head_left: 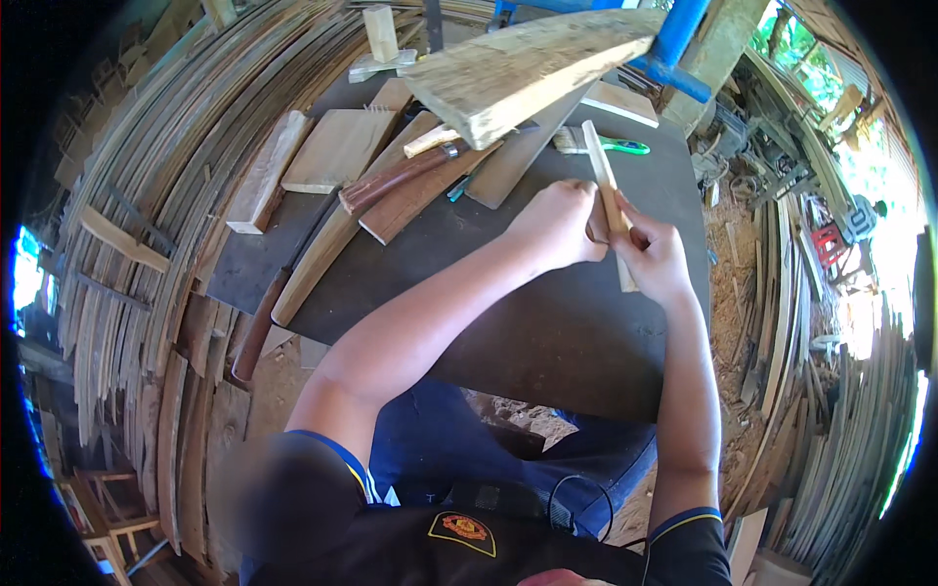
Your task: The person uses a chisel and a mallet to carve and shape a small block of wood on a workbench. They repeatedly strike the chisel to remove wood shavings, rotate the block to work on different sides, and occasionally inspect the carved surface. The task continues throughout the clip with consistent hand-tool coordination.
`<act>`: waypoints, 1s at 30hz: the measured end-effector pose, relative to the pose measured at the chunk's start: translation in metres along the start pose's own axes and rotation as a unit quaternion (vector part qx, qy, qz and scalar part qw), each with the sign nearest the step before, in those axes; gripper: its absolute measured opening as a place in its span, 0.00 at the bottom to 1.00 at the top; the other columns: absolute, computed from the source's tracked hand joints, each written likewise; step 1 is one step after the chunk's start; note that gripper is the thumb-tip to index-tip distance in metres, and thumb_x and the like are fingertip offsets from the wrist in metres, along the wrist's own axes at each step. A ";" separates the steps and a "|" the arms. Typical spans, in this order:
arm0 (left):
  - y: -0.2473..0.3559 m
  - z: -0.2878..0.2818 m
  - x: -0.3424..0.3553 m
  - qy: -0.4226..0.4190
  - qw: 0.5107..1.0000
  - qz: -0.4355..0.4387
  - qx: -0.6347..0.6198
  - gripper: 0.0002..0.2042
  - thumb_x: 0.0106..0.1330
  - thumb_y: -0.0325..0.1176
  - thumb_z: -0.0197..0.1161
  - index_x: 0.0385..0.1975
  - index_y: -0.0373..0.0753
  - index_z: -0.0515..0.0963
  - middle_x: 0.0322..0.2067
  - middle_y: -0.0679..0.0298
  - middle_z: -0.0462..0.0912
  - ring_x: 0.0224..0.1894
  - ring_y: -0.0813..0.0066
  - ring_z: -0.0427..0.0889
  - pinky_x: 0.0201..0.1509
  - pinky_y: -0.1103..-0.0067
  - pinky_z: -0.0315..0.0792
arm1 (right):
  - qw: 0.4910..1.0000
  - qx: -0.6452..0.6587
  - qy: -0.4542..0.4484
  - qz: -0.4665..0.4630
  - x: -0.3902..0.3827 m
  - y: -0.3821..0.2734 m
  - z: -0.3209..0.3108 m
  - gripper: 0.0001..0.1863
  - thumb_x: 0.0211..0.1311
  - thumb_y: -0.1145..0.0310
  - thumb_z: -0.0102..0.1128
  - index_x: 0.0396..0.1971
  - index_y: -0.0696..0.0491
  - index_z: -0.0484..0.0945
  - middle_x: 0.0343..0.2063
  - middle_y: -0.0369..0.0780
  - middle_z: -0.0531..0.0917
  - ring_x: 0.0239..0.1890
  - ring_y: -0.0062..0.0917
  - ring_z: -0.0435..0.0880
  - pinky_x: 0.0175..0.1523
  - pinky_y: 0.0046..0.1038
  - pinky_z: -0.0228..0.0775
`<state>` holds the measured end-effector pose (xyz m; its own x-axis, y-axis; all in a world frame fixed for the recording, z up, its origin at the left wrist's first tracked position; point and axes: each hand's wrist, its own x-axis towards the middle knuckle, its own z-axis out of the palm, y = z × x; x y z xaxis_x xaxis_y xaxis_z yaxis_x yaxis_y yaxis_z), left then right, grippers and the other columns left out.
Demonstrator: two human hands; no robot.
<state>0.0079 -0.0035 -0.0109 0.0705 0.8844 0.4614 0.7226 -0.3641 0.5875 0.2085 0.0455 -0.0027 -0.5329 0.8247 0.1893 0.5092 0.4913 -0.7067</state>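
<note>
A narrow pale strip of wood point(602, 174) stands tilted over the dark tabletop, in front of me and to the right. My right hand point(653, 256) is closed around its lower part, thumb and fingers pinching it. Against the strip's left side, my left hand point(559, 223) is curled into a fist. A small brown flat piece point(597, 232) shows at the left hand's fingers; its kind is hard to make out. Just beyond the hands lies a brush with a green handle point(625, 146).
A thick wooden plank point(528, 68) juts over the far side of the table point(469, 332), beside a blue metal clamp point(676, 49). Boards point(340, 148), a reddish-brown wooden handle point(401, 178) and a long brown-handled tool point(262, 327) lie left. Stacked timber point(147, 225) lines the left side.
</note>
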 end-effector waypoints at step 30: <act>-0.008 -0.036 0.012 -0.023 0.996 -0.084 0.024 0.28 0.48 0.37 0.79 0.50 0.34 0.82 0.39 0.49 0.89 0.43 0.64 0.90 0.48 0.71 0.81 | 0.996 0.049 -0.044 -0.054 -0.004 -0.010 0.004 0.32 0.60 0.68 0.66 0.67 0.47 0.74 0.19 0.41 0.77 0.23 0.22 0.73 0.33 0.30 0.71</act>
<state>-0.0219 -0.0001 0.0139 -0.0230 0.9445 0.3276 0.7583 -0.1970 0.6214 0.2028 0.0357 0.0006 -0.6400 0.7388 0.2111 0.3788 0.5424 -0.7498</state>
